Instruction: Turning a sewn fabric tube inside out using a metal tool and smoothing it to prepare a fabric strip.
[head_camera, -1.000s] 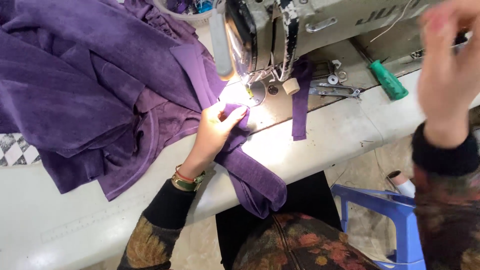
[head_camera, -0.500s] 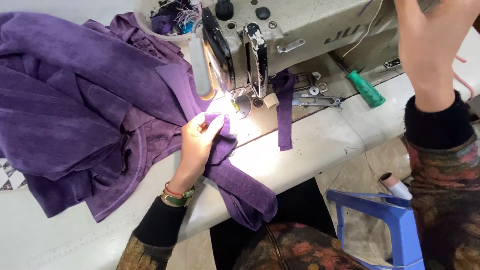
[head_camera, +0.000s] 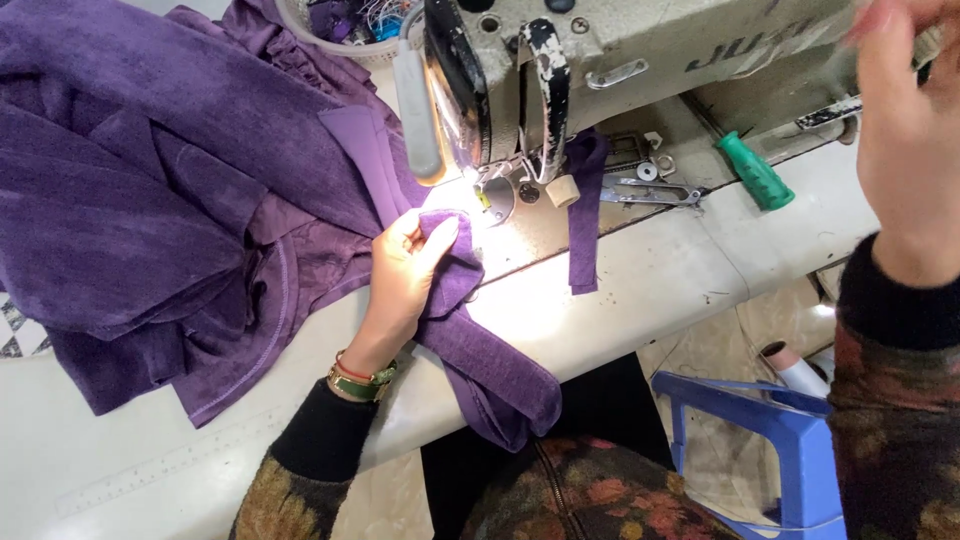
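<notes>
The left hand (head_camera: 408, 275) lies on the white bench (head_camera: 620, 290), fingers curled and pinching a fold of the purple fabric (head_camera: 180, 200) just near the sewing machine (head_camera: 620, 50) needle. The fabric spreads far left, one strip hanging over the near edge. The right hand (head_camera: 905, 140) is raised at right, blurred; its grip cannot be told. A green-handled screwdriver (head_camera: 755, 172) lies right of the needle.

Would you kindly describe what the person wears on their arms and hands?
Both hands are bare. The left hand has stacked bracelets, gold, green and red, at the wrist. Both arms wear dark floral-patterned sleeves ending in black ribbed cuffs. The right hand shows no jewellery.
</notes>
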